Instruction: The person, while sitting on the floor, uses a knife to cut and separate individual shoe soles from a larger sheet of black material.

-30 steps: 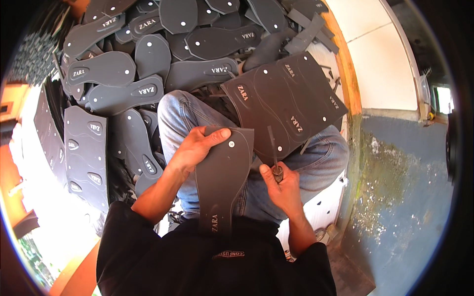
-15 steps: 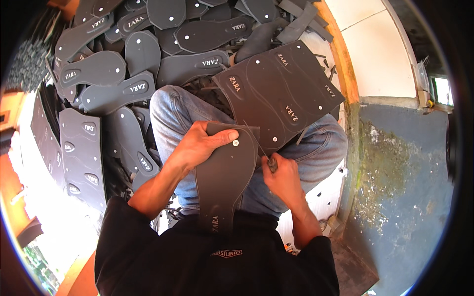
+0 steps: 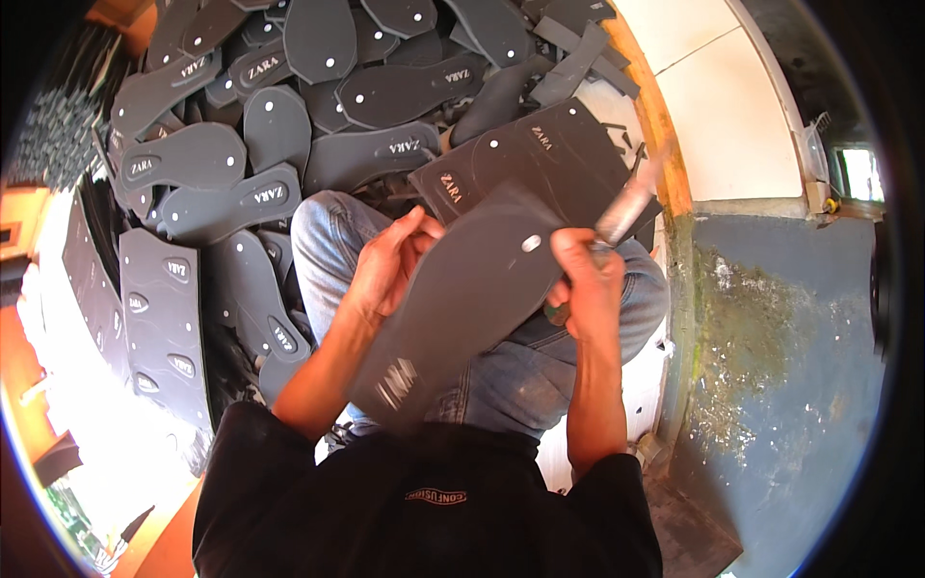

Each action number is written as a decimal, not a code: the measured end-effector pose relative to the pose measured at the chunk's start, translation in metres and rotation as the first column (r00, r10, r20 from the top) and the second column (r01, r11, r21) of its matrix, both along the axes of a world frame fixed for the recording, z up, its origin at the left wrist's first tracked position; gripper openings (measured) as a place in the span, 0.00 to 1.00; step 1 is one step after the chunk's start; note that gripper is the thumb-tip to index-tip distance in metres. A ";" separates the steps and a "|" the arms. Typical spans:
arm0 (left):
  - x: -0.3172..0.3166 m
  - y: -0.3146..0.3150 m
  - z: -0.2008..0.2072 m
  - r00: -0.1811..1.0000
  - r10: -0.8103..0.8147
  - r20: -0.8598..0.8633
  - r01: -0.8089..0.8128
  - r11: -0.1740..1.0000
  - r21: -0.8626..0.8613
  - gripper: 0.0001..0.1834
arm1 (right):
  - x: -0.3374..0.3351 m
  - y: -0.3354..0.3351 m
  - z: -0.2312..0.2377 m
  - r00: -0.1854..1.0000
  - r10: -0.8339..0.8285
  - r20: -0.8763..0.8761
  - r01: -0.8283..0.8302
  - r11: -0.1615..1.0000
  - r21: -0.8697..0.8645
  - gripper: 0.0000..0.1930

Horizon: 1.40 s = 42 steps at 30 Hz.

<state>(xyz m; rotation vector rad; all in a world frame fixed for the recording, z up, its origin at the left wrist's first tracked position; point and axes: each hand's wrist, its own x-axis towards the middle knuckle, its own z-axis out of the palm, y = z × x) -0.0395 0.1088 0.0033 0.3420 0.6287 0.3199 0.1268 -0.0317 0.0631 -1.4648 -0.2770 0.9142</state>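
A dark grey foam sole, smeared by motion, slants across my lap, with a white dot near its wide end. My left hand is at its left edge, fingers apart and loosely curled; part of them is hidden by the sole. At the opposite edge my right hand is closed round a knife, its thumb against the sole's rim. The blurred knife blade points up and to the right. Under the sole's far end, a grey foam sheet with sole outlines rests over my right knee.
Many cut soles lie heaped ahead and to the left. Printed foam sheets stand at the left. Offcuts lie at the far right of the heap, beside an orange-brown edge and a grey-blue surface.
The sole has tilted, its wide end moving right. My right hand has risen and now grips its edge, with the knife pointing outward. My left hand has loosened from the sole.
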 end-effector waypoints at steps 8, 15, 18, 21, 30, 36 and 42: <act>0.063 -0.085 0.006 0.991 0.091 0.102 -0.104 0.986 0.130 0.13 | -0.017 -0.012 -0.003 0.984 -0.069 0.162 0.063 0.997 0.040 0.12; 0.088 -0.081 0.021 0.977 0.177 -0.117 -0.182 0.983 -0.031 0.13 | -0.014 -0.066 -0.030 0.683 0.257 0.684 0.182 0.847 -0.500 0.19; 0.092 -0.075 0.016 0.972 0.188 -0.142 -0.191 0.981 -0.014 0.13 | -0.023 -0.075 -0.043 0.640 0.351 0.684 0.190 0.790 -0.583 0.18; 0.093 -0.072 0.016 0.974 0.162 -0.156 -0.166 0.986 -0.008 0.13 | -0.025 -0.073 -0.048 0.628 0.352 0.694 0.201 0.788 -0.582 0.18; 0.083 -0.069 0.007 0.982 0.164 -0.090 -0.163 0.987 0.012 0.12 | -0.028 -0.062 -0.047 0.675 0.388 0.628 0.159 0.754 -0.637 0.15; 0.074 -0.065 0.011 0.988 0.144 -0.046 -0.141 0.988 0.059 0.12 | -0.030 -0.051 -0.040 0.705 0.413 0.577 0.105 0.743 -0.661 0.13; 0.058 -0.072 0.009 0.996 0.074 -0.046 -0.072 0.996 0.052 0.12 | -0.025 -0.031 -0.035 0.679 0.426 0.598 0.105 0.750 -0.653 0.10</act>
